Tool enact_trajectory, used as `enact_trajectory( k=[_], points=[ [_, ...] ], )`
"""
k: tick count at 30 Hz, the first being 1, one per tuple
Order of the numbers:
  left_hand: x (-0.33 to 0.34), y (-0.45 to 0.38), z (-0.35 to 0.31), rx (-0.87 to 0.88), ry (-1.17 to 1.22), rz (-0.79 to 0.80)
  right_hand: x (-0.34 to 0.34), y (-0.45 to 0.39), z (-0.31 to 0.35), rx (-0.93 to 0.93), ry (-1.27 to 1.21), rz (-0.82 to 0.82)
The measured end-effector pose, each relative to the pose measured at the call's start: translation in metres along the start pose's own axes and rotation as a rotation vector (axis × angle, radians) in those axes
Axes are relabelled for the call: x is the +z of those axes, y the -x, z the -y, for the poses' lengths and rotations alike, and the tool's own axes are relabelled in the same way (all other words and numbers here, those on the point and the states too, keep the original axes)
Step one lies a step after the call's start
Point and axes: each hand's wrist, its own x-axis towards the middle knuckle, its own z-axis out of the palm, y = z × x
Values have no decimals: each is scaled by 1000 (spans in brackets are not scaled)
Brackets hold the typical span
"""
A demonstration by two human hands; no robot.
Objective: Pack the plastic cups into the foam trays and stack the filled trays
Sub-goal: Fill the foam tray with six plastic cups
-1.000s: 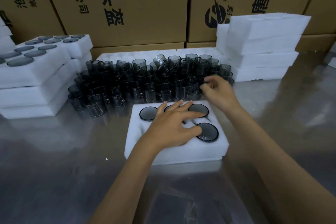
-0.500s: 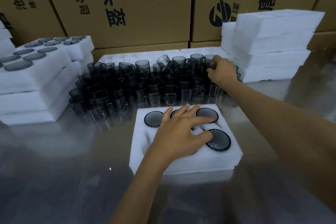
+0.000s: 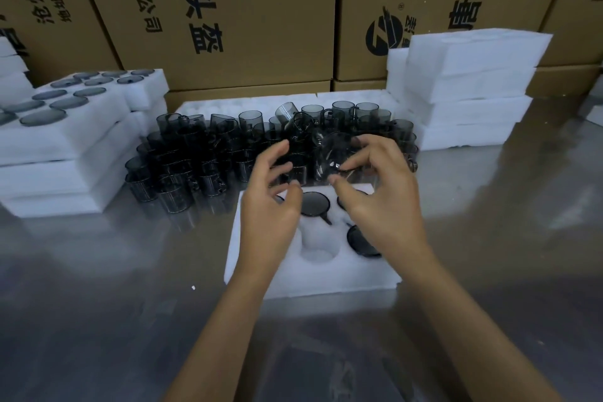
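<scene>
- Smoky clear plastic cup [image 3: 329,153] is pinched by right hand [image 3: 381,202] at frame centre, above white foam tray [image 3: 261,277].
- Left hand [image 3: 270,206] is kept loose, empty.
- Cup should be lowered upside down into an empty pocket.

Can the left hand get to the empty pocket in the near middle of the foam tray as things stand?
Probably yes. The left hand hovers above the foam tray, holding nothing, and the empty pocket lies open just beside its wrist. The right hand, gripping a cup, is off to the side.
</scene>
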Motion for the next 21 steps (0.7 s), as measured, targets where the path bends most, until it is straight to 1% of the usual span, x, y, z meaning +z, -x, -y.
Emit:
enact_trajectory(
  k=[1,3,5,8,10,13,19,21],
  points=[
    [-1,1,-2,14,24,-38,2,6,6,-28,0,19],
    [-1,3,-5,-6,104,-61,5,15,13,-81,7,29],
    [0,3,-8,-72,200,-33,7,21,16,-126,26,32],
    [-1,1,-12,-224,403,35,7,26,13,-171,48,41],
    [-2,1,-13,-259,454,68,5,27,10,-119,9,60],
    [0,2,-12,-264,446,116,4,28,7,-25,-50,96],
    [-2,4,-9,-241,470,136,5,31,1,35,-5,173],
    [-2,4,-9,-242,474,149,6,32,-2,53,-14,175]
  ],
)
